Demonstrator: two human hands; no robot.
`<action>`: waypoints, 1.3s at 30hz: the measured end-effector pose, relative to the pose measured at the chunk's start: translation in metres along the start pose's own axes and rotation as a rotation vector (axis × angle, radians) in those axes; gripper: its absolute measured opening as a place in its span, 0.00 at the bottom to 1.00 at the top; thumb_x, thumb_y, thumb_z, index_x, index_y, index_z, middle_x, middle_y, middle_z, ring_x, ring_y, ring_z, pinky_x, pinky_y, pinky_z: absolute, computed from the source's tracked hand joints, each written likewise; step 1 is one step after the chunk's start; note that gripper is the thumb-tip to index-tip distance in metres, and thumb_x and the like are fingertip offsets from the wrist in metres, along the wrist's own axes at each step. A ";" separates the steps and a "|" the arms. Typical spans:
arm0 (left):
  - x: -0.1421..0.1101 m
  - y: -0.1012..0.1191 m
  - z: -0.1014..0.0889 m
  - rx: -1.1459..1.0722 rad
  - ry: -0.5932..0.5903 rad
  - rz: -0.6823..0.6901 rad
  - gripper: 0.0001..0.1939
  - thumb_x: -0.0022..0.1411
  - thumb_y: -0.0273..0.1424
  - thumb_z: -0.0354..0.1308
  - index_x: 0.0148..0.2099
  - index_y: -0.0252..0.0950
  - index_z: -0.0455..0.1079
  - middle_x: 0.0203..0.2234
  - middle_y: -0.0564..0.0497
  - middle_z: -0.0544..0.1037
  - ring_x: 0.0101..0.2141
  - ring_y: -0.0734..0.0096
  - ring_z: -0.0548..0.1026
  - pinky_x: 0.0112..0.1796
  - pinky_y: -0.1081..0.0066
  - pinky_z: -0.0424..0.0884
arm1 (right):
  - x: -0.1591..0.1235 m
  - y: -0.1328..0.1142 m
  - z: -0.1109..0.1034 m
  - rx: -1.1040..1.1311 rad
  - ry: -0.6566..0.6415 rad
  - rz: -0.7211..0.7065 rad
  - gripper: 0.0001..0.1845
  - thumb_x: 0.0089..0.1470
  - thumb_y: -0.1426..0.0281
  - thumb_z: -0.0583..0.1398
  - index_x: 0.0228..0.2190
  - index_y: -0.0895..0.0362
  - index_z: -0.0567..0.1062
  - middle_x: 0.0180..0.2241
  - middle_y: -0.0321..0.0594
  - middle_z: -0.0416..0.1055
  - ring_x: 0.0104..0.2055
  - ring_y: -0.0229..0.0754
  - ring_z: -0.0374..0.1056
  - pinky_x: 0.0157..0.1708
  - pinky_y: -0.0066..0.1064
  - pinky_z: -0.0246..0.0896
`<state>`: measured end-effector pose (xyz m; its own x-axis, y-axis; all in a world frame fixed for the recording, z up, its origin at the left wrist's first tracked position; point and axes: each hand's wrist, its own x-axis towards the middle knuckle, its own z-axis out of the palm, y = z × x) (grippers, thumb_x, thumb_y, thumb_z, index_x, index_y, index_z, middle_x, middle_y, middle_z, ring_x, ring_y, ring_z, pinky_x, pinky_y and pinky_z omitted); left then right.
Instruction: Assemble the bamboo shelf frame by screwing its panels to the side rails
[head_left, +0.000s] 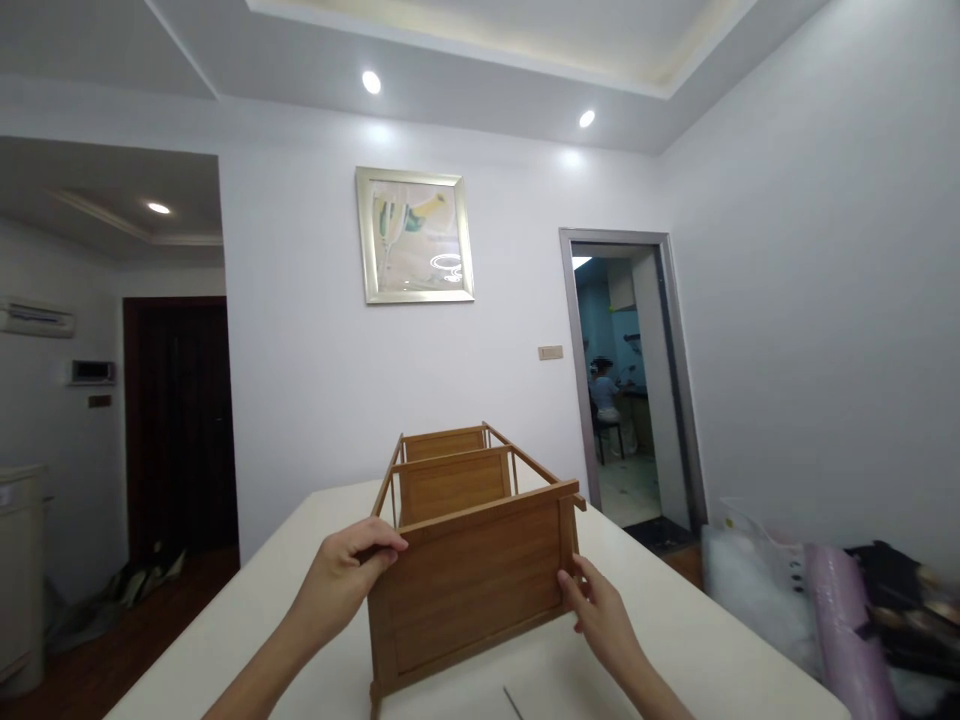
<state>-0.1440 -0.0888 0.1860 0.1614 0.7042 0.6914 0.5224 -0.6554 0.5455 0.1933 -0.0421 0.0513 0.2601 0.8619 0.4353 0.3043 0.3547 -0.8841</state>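
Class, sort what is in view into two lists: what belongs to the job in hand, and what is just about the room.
Job in hand:
- rack, held at its near end by the left hand and right hand
- table, beneath it

Just about:
- picture, on the wall
- purple roll, at right

Unclear: thin rod on the table.

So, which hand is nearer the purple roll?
Right. The right hand, at the shelf's right edge, is left of the roll; the left hand, at the upper-left corner, is farther.
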 end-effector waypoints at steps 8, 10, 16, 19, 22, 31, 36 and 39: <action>0.002 -0.012 0.016 0.060 -0.050 0.101 0.09 0.58 0.31 0.54 0.34 0.39 0.77 0.32 0.48 0.80 0.36 0.65 0.76 0.39 0.66 0.73 | -0.004 0.015 -0.005 -0.097 -0.018 -0.060 0.21 0.52 0.52 0.53 0.37 0.55 0.68 0.22 0.36 0.70 0.23 0.44 0.67 0.25 0.34 0.64; 0.001 -0.014 0.017 0.134 -0.050 0.158 0.09 0.59 0.30 0.53 0.35 0.40 0.76 0.33 0.48 0.80 0.37 0.65 0.76 0.40 0.66 0.72 | -0.006 0.020 -0.004 -0.122 -0.022 -0.057 0.21 0.53 0.51 0.51 0.38 0.55 0.67 0.24 0.38 0.72 0.24 0.44 0.68 0.27 0.35 0.64; -0.005 -0.022 0.019 0.474 0.005 0.260 0.08 0.59 0.23 0.51 0.31 0.38 0.69 0.28 0.51 0.77 0.33 0.66 0.74 0.40 0.62 0.67 | -0.008 0.028 0.002 -0.225 -0.017 -0.063 0.22 0.55 0.52 0.49 0.40 0.56 0.66 0.30 0.43 0.74 0.28 0.46 0.70 0.29 0.35 0.63; -0.009 -0.026 0.022 0.497 0.075 0.237 0.05 0.57 0.23 0.54 0.31 0.38 0.66 0.29 0.51 0.76 0.34 0.65 0.73 0.42 0.60 0.67 | -0.005 0.029 0.005 -0.289 -0.005 -0.089 0.22 0.54 0.52 0.49 0.39 0.56 0.67 0.31 0.44 0.74 0.30 0.47 0.70 0.28 0.34 0.62; -0.015 -0.028 0.025 0.447 0.199 0.229 0.06 0.57 0.23 0.55 0.37 0.40 0.67 0.35 0.49 0.77 0.41 0.61 0.72 0.45 0.57 0.66 | -0.003 0.030 0.007 -0.344 0.007 -0.122 0.22 0.55 0.52 0.49 0.39 0.56 0.68 0.31 0.45 0.74 0.30 0.47 0.70 0.29 0.34 0.62; -0.080 -0.094 0.051 -0.079 0.399 -0.315 0.34 0.54 0.41 0.62 0.58 0.37 0.54 0.52 0.41 0.66 0.52 0.57 0.68 0.51 0.54 0.66 | -0.004 0.030 0.015 -0.422 0.000 -0.131 0.23 0.56 0.51 0.47 0.40 0.56 0.68 0.31 0.47 0.74 0.31 0.48 0.70 0.28 0.35 0.61; -0.102 -0.133 0.064 -0.334 0.036 -0.525 0.30 0.45 0.42 0.68 0.48 0.34 0.66 0.43 0.41 0.76 0.46 0.54 0.74 0.48 0.60 0.69 | -0.004 0.031 0.024 -0.428 -0.005 -0.130 0.24 0.56 0.52 0.47 0.41 0.56 0.68 0.34 0.48 0.74 0.34 0.50 0.70 0.30 0.36 0.62; -0.092 -0.135 0.064 -0.347 0.042 -0.635 0.24 0.41 0.44 0.69 0.37 0.33 0.70 0.32 0.45 0.79 0.38 0.55 0.77 0.40 0.62 0.72 | -0.003 0.032 0.029 -0.437 0.015 -0.136 0.24 0.56 0.52 0.47 0.41 0.57 0.68 0.36 0.50 0.74 0.36 0.51 0.71 0.33 0.38 0.63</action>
<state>-0.1756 -0.0474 0.0182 -0.1210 0.9713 0.2048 0.2080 -0.1769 0.9620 0.1759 -0.0233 0.0172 0.2031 0.8116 0.5478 0.6939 0.2755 -0.6653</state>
